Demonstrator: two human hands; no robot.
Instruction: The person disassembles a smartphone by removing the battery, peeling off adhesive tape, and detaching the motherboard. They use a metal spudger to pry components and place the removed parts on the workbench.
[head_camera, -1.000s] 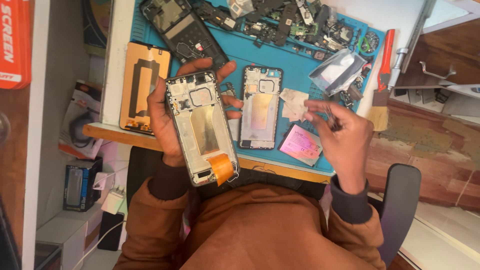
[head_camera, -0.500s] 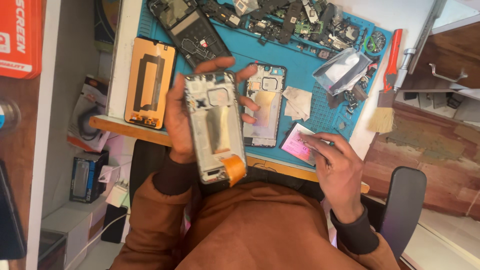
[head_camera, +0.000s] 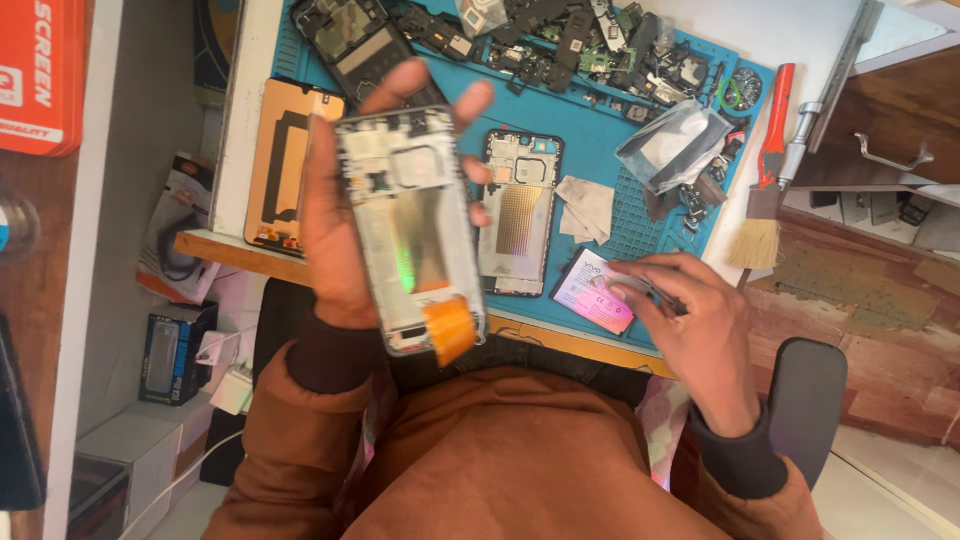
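Left hand (head_camera: 335, 235) fingers wrapped round one phone frame (head_camera: 412, 225), right hand (head_camera: 690, 320) fingers pinched on one pink card (head_camera: 592, 291), second frame (head_camera: 519, 210) on blue mat (head_camera: 600, 150), one brush (head_camera: 765, 190).

A white tabletop (head_camera: 262, 120) with a pale wooden front edge carries a blue work mat (head_camera: 600, 160). Right of it stands brown wooden furniture (head_camera: 900, 120) with a metal handle (head_camera: 892, 152). Below lie reddish floor tiles (head_camera: 880, 320) and a dark chair armrest (head_camera: 806, 400). Boxes (head_camera: 175, 355) crowd the left side in even daylight.
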